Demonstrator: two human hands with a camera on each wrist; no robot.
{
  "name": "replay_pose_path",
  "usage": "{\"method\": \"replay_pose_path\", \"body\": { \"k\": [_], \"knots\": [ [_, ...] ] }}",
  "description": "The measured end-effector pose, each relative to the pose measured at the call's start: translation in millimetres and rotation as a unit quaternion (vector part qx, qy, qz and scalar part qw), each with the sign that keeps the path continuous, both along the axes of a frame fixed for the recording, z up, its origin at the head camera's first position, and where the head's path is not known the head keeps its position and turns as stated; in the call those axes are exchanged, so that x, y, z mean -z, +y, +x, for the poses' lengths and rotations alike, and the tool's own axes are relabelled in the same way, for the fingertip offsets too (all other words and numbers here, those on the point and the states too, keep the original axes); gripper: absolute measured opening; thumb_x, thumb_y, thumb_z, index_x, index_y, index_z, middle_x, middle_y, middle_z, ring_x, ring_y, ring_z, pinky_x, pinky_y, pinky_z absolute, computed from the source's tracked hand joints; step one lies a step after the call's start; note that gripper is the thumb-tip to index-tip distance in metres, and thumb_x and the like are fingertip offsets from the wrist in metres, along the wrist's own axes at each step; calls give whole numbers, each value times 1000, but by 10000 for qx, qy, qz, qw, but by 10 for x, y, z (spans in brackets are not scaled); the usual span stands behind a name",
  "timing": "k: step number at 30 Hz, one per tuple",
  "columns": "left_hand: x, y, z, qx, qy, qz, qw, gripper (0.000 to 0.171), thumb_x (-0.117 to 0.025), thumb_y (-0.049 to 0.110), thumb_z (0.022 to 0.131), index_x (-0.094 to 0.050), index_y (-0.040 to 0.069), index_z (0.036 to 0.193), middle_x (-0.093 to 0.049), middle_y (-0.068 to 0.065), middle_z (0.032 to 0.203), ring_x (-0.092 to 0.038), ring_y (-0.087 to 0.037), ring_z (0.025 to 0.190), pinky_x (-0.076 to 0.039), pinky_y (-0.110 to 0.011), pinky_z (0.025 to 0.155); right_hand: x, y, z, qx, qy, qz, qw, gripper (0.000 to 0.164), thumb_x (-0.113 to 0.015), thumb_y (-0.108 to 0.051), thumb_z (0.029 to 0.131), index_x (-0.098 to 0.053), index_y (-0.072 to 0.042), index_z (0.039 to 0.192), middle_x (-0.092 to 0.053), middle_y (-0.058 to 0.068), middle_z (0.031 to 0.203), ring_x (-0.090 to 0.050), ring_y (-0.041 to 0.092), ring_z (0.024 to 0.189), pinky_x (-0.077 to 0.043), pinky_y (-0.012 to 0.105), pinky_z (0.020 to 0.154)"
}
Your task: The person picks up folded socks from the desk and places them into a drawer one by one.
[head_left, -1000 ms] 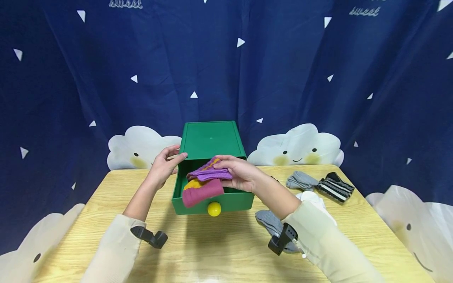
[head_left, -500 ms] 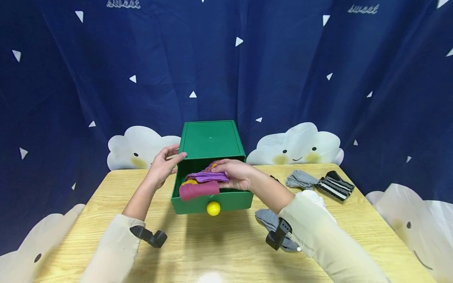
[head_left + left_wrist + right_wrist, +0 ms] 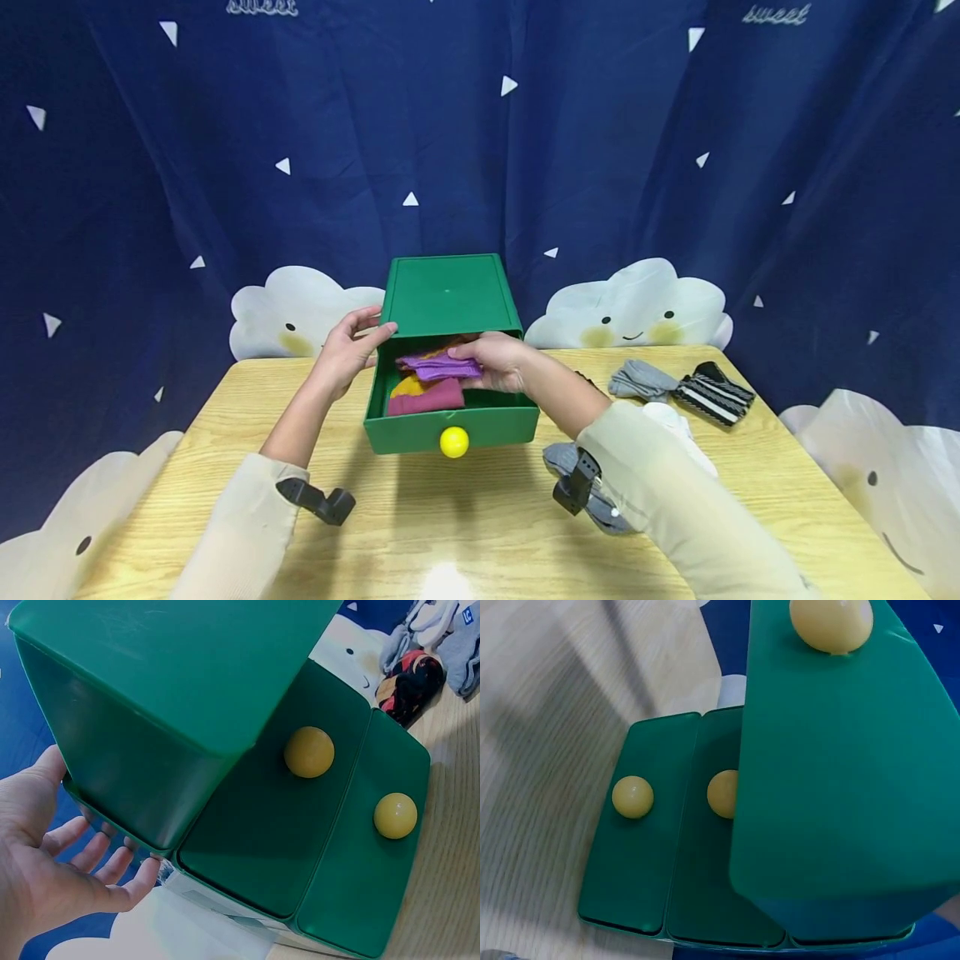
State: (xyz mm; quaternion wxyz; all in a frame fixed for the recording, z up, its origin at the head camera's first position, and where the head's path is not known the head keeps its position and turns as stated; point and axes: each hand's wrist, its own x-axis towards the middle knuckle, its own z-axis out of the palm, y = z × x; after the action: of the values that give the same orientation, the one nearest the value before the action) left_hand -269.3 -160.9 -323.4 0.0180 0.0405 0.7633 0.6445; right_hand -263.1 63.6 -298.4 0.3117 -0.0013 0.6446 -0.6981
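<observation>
A green cabinet [image 3: 450,292] stands on the table with its top drawer [image 3: 495,425] pulled out, a yellow knob [image 3: 453,442] on its front. My right hand [image 3: 498,362] reaches into this drawer and holds purple socks with orange patches [image 3: 442,367], thumb on top. Under them lies a rolled pink cuff [image 3: 427,400] beside yellow fabric [image 3: 408,387]. My left hand [image 3: 348,350] touches the cabinet's left side, thumb at the top edge; in the left wrist view its fingers are spread. The right wrist view catches only a sliver of the right hand; the drawer blocks the rest.
Right of the cabinet lie grey socks [image 3: 641,380], black-and-white striped socks [image 3: 715,394], white socks [image 3: 681,429] and more grey socks [image 3: 588,487], partly behind the right forearm. A dark red-and-tan sock [image 3: 411,686] shows nearby. Two closed lower drawers [image 3: 356,877] carry yellow knobs.
My right hand has drawn the purple socks slightly inward. The pink cuff, which hung over the drawer front, now lies inside behind it. The left hand stays in place.
</observation>
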Motion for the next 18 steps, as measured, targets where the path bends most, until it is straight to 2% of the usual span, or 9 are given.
{"method": "replay_pose_path", "body": {
  "k": [6,18],
  "knots": [
    [-10,0,1,-8,15,6,10000,66,-59,32,91,-28,11,146,-31,-17,146,-36,-34,132,-36,-54,104,29,-39,-30,129,53,104,9998,37,-44,-3,96,-37,5,132,-57,10,100,-58,17,91,-40,47,102],
    [-4,17,1,-55,26,-38,10000,65,-58,32,91,-29,11,146,-32,-17,145,-38,-32,129,-38,-50,101,25,-68,23,-218,417,550,9974,55,-51,-2,93,-26,-5,142,-54,11,104,-59,16,85,-45,45,97]
  ]
}}
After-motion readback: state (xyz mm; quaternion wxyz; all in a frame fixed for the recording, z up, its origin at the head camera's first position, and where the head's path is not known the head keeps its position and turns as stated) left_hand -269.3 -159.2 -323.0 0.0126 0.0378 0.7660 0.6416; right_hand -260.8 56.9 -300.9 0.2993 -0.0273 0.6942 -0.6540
